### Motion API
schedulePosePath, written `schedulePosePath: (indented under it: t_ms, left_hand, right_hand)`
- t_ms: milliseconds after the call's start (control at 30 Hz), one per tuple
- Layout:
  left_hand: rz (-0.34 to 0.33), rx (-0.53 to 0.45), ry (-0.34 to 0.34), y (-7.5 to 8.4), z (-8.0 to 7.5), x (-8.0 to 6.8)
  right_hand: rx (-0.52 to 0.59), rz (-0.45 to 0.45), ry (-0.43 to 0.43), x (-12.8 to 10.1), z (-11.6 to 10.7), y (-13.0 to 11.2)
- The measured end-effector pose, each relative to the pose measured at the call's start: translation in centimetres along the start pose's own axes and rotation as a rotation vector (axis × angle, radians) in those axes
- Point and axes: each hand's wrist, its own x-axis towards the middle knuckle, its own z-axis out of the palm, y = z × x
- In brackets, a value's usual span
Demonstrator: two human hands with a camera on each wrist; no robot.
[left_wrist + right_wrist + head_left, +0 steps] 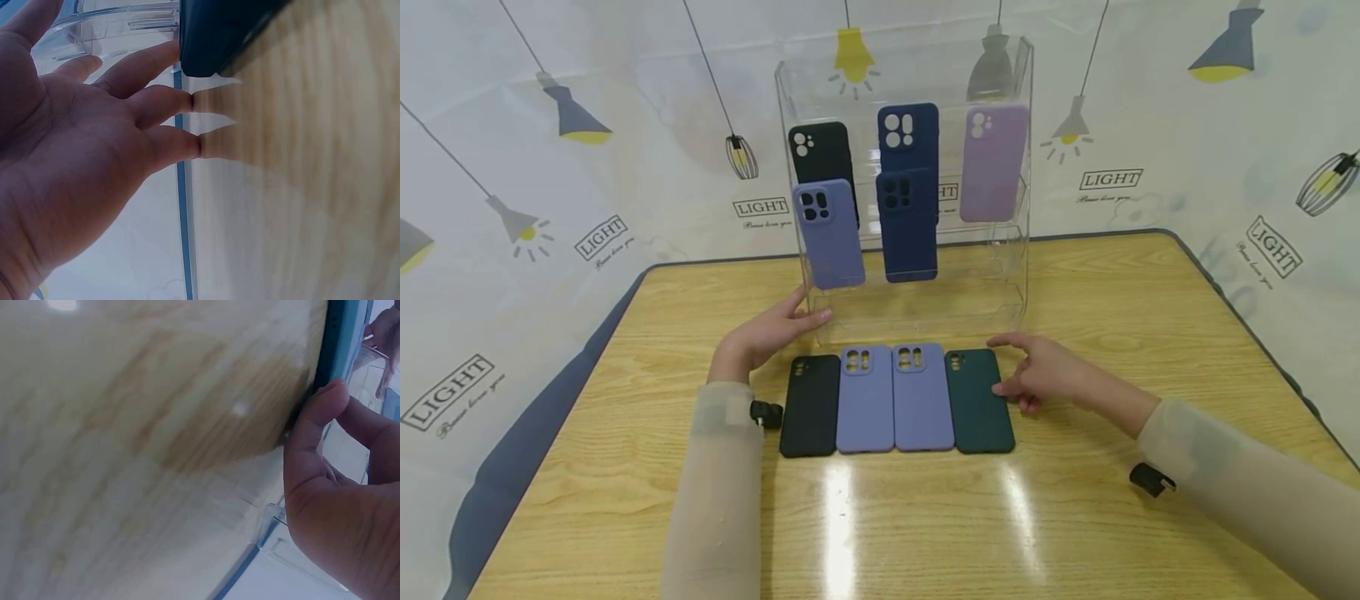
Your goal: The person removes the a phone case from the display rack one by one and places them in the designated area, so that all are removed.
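Four phone cases lie side by side on the table: a black case (809,406), a lavender case (866,400), a second lavender case (922,398) and a dark green case (981,402). My right hand (1042,371) is at the green case, its thumb against the right edge and its index finger stretched past the upper right corner. The thumb (312,431) meets that edge in the right wrist view. My left hand (772,331) has its fingers spread, fingertips on the table beside the lower left of a clear display stand (917,307).
On the stand's tiers stand a black case (817,150), a lavender case (832,250), two navy cases, the back one (910,117) partly covered by the front one (912,242), and a lilac case (995,167). A lamp-print cloth (685,192) hangs behind the wooden table (1097,292).
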Motion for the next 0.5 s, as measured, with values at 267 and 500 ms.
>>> schedulePosePath:
  t_ms: [267,500]
  left_hand:
    - [0.016,-0.001,0.001,0.0,0.0,0.1]
    - [0.009,-0.004,0.0,-0.2,0.0,0.1]
  right_hand:
    - [-0.067,-0.039,0.031,-0.4,-1.2,-1.7]
    - [-0.161,-0.072,0.048,-0.7,-2.9,-5.1]
